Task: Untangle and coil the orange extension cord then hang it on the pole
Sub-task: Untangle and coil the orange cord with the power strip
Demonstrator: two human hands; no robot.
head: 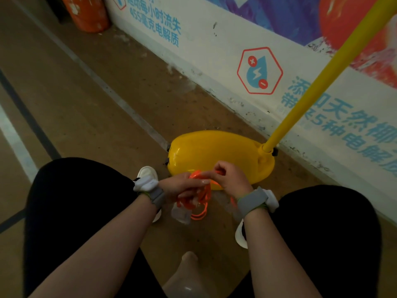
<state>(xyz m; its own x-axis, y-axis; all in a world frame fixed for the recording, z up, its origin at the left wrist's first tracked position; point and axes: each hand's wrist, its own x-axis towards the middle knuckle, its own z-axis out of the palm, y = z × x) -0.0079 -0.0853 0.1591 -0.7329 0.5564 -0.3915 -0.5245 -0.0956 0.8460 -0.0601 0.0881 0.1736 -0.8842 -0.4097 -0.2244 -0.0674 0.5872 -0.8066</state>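
The orange extension cord (204, 197) hangs in loose loops between my hands, low over the floor between my knees. My left hand (182, 187) grips the bundle of loops near its top. My right hand (229, 177) pinches a strand of the cord just right of the bundle. A pale plug end (180, 212) dangles under my left hand. The yellow pole (322, 78) rises to the upper right from its yellow base (214, 151), which stands just beyond my hands.
A white wall with blue lettering (247, 67) runs behind the pole's base. An orange cylinder (90, 14) stands at the far upper left. My white shoes (147, 173) rest on the brown floor (96, 104), which has painted lines at the left.
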